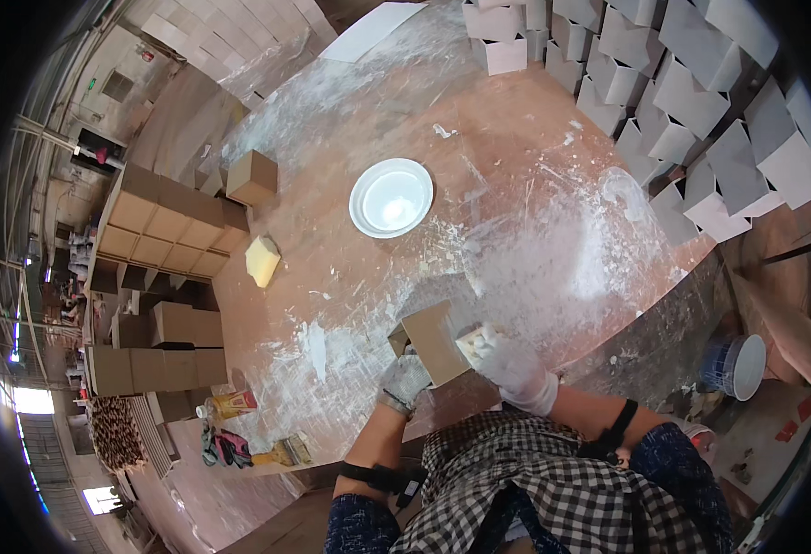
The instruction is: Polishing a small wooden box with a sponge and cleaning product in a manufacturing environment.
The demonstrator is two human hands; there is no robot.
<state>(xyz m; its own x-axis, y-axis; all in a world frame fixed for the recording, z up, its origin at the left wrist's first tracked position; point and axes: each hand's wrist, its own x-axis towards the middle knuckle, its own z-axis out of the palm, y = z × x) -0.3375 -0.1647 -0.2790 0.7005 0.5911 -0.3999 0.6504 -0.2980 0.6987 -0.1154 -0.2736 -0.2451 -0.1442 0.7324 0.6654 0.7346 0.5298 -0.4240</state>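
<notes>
My left hand (405, 381), in a pale glove, grips a brown cardboard-coloured box (436, 342) at its open side, its fingers partly inside. The box is tilted over the worktable. Just right of it, my right hand (509, 367), gloved and whitened, is closed around a pale, sponge-like piece (469, 346) close to the box's right edge. Whether the piece touches the box I cannot tell. Farther off on the table stands a white bowl (392, 229) with whitish contents. A yellow sponge (262, 261) lies to the left of it.
Brown boxes (161, 217) are stacked along the table's left edge, with one single box (252, 177) nearby. White-faced boxes (692, 102) pile up at the far right. A bottle (232, 404) and dark gloves (227, 448) lie near left. A bucket (747, 367) stands right, beyond the white-smeared worktable (332, 249).
</notes>
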